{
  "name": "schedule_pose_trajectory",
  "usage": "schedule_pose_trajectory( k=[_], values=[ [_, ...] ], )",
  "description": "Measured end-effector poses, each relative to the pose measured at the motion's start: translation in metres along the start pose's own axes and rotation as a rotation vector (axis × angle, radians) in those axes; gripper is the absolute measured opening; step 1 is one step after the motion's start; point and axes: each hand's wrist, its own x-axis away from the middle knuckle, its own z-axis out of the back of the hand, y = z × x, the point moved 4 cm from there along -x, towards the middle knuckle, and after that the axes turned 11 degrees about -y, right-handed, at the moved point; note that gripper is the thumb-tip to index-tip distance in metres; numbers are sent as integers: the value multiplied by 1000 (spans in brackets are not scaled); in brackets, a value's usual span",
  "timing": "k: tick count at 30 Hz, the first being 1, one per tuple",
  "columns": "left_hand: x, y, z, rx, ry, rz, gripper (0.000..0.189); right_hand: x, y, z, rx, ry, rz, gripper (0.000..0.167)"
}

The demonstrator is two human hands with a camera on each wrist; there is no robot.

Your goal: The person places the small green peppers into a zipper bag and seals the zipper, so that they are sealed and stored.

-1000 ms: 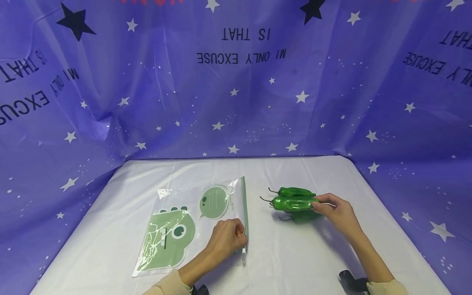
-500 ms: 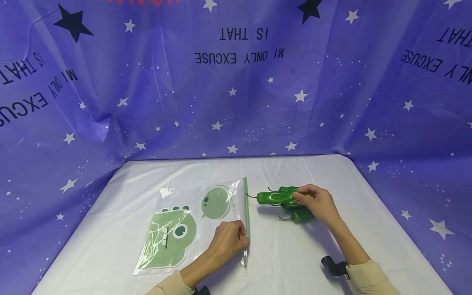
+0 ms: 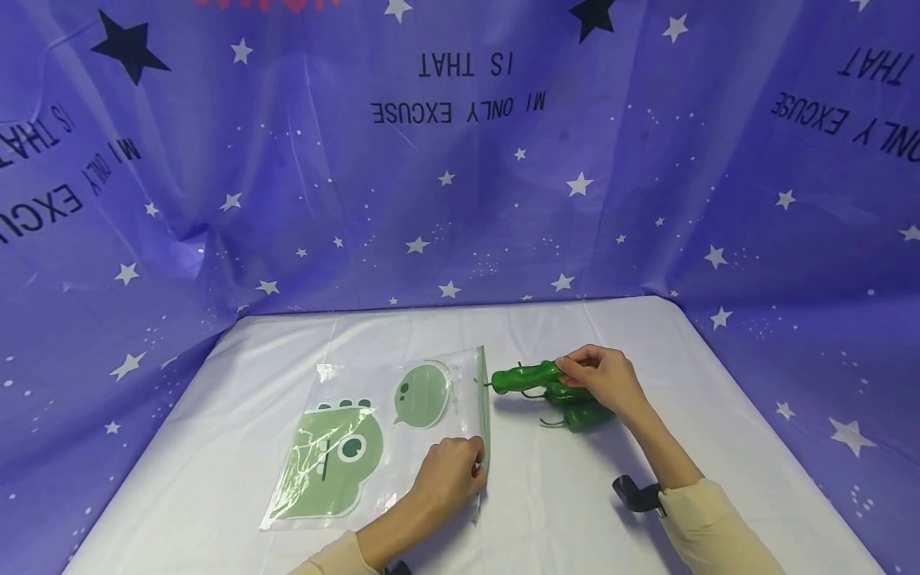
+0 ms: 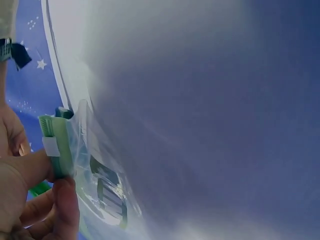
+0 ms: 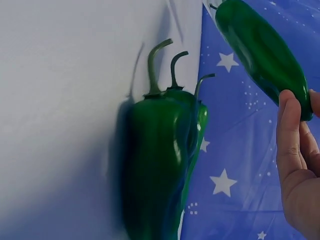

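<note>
A clear zip bag (image 3: 334, 463) with a green cartoon dinosaur and speech bubble lies at the left of the table. Its green zip edge (image 4: 62, 150) is pinched between thumb and fingers of my left hand (image 3: 449, 473) near the front corner. My right hand (image 3: 607, 379) holds a glossy green chili pepper (image 3: 521, 378) by its tip end, raised over the table. The stem points left and overlaps the bag's zip edge in the head view. Below the right hand lie three more green chili peppers (image 5: 155, 150), side by side, stems leftward, partly hidden by that hand.
The table has a white cloth (image 3: 546, 503). A purple curtain (image 3: 446, 216) with stars and lettering rises behind it and along both sides. A black wrist mount (image 3: 636, 493) sits beside the right forearm, close over the table.
My right hand has lifted one chili pepper off the others and carried it left to the bag's edge. The left hand keeps its grip on the bag, which has shifted very slightly.
</note>
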Motion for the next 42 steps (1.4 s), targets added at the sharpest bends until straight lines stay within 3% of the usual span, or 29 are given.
schedule_pose_trajectory(
  k=[9, 16, 23, 29, 34, 42],
  values=[
    [0, 2, 4, -17, 61, -7, 18, -13, -1, -9, -77, 2, -12, 33],
    [-1, 1, 9, -16, 133, -5, 16, -18, 1, -15, -119, -2, 38, 32],
    [-1, -1, 15, 27, 202, -17, 14, -19, 3, -23, 12, 23, 22, 28],
    [0, -3, 22, 74, 298, -45, 14, -17, 9, -29, 126, 51, 9, 25],
    [-2, -6, 29, 211, 306, -36, 13, -15, 12, -33, 187, 72, 25, 22],
    [-6, -16, 33, 595, 262, 113, 7, -16, 12, -39, 179, 78, 60, 21]
  ],
)
